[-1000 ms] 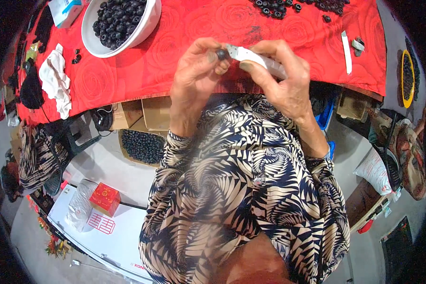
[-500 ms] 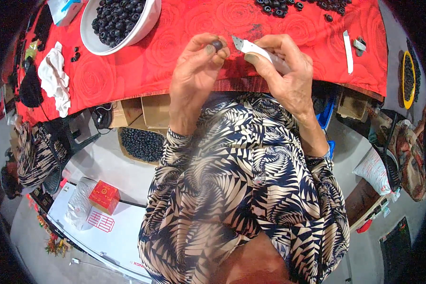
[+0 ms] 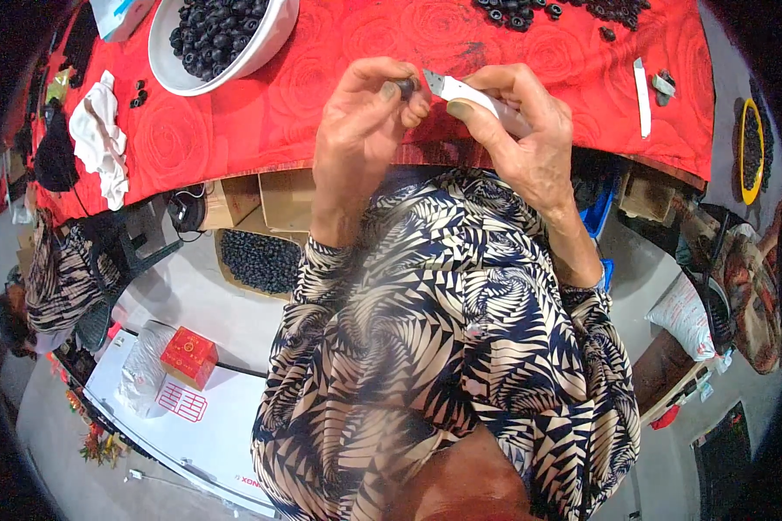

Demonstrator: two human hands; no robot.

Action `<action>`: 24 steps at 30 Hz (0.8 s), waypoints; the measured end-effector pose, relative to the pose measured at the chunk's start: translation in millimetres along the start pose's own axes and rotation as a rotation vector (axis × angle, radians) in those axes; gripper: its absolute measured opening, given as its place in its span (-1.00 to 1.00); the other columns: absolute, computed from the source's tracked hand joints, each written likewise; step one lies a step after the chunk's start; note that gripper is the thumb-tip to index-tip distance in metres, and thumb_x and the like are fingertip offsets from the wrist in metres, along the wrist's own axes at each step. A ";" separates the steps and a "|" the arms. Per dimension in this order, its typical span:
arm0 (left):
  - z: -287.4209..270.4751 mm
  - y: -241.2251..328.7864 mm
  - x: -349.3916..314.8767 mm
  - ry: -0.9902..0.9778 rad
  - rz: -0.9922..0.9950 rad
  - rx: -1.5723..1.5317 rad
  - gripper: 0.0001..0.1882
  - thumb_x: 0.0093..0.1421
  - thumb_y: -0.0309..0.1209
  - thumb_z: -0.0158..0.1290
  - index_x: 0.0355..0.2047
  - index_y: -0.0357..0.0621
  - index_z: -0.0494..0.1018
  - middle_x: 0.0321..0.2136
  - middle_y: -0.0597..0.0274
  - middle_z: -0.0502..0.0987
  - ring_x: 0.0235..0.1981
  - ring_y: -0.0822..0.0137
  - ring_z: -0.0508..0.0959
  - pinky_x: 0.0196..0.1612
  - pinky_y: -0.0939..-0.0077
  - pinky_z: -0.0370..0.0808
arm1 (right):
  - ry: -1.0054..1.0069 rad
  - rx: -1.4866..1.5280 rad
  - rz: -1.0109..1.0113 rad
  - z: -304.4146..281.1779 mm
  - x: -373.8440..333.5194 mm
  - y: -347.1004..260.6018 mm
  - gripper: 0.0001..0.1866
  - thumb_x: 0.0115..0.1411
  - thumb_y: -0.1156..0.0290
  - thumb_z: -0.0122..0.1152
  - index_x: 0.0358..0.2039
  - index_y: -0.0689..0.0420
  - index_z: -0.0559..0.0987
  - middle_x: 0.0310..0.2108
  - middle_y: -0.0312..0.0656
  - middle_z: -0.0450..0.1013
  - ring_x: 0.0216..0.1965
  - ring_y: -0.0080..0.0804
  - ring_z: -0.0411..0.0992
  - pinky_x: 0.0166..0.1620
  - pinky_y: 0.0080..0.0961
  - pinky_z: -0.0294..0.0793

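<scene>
Between thumb and fingertips of my left hand (image 3: 354, 130) is a small round black rubber-like part (image 3: 405, 88). My right hand (image 3: 530, 130) is closed around a white-handled craft knife (image 3: 460, 92), its pointed blade turned toward that part. The blade tip sits very close to the part; whether it touches, I cannot tell. Both hands are above the near edge of a table with a red rose-patterned cloth (image 3: 226, 130). Beyond my left hand stands a white bowl (image 3: 172, 71) holding many similar black parts (image 3: 217, 39).
Loose black parts (image 3: 514, 16) lie at the far side. A thin white strip (image 3: 641, 100) lies at right, a crumpled white cloth (image 3: 97, 135) at left. Below the table, a cardboard box holds black parts (image 3: 261, 260). A red box (image 3: 188, 356) rests on a white surface behind.
My left hand has shifted slightly right, bringing the black part closer to the blade. The knife has moved slightly left, and the view has shifted a little.
</scene>
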State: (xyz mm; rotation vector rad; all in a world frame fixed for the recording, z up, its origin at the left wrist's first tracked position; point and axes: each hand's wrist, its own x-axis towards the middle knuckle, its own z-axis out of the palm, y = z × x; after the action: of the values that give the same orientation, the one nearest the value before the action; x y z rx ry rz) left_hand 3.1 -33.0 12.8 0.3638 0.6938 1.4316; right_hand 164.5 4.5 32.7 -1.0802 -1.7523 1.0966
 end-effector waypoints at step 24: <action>-10.9 -3.9 2.2 -0.034 -0.059 -0.086 -0.78 0.07 -0.60 -0.04 -0.22 -0.30 0.33 -0.27 0.06 0.43 -0.38 0.44 0.38 -0.24 0.63 0.36 | -0.085 -0.034 -0.072 2.2 -1.0 -1.9 -0.80 -0.05 0.45 0.23 -0.41 0.21 0.44 -0.55 -0.10 0.45 -0.53 -0.30 0.48 -0.47 -0.47 0.45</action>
State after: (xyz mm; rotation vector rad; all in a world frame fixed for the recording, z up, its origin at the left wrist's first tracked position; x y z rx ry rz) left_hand -0.8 -33.3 1.7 0.2978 0.6089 1.3912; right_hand 162.3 2.4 33.6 -0.9957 -1.8678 1.0858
